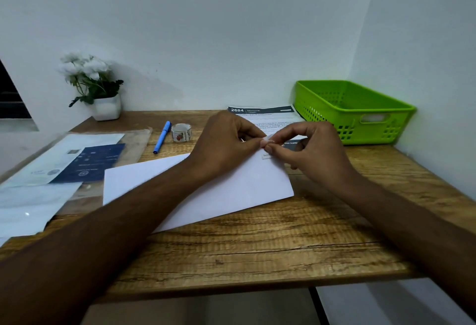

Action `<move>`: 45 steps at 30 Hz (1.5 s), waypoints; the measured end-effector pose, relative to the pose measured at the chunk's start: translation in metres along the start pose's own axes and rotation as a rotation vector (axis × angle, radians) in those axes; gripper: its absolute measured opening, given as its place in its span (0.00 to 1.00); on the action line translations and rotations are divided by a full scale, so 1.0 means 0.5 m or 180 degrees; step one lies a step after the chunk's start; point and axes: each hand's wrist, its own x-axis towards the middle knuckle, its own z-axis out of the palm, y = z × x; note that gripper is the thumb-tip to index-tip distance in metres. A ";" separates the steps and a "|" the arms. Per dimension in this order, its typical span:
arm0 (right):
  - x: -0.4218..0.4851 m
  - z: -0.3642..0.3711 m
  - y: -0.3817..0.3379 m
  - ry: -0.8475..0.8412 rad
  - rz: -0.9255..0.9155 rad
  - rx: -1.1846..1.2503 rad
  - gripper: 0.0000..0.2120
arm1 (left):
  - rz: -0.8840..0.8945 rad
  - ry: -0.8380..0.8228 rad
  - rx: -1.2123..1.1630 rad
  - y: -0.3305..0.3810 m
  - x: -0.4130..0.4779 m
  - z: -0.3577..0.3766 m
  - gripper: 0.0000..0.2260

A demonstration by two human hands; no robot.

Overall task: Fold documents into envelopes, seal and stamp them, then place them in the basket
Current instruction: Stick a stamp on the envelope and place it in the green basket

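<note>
Table [257, 260] edge; left hand [221, 141], right hand [314, 152] pinch sticker [269, 138] at envelope [231, 190] far corner; basket [360, 123] beyond.

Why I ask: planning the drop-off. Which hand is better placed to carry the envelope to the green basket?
Right, probably. Both hands pinch a small piece over the envelope's corner, but the right hand is nearer the green basket at the table's right rear; the left hand would have to reach across.

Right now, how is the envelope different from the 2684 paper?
The envelope is blank white; the paper has a dark header and printed lines. The envelope lies near, under the left hand and right hand, which pinch a small sticker; the paper lies farther back, beside the basket. Both lie flat on the table.
</note>
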 end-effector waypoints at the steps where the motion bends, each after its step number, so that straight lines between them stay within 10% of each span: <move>1: -0.001 0.000 0.000 -0.0005 0.0000 0.0003 0.14 | -0.0007 -0.0004 0.0003 -0.001 0.000 0.000 0.04; 37: -0.002 0.003 -0.009 -0.0033 0.0166 0.0196 0.07 | 0.0046 -0.0031 0.0078 -0.012 0.004 -0.001 0.05; 45: -0.003 0.002 -0.007 0.0182 0.0258 0.0323 0.21 | 0.0056 -0.0043 0.0083 -0.013 0.003 0.001 0.05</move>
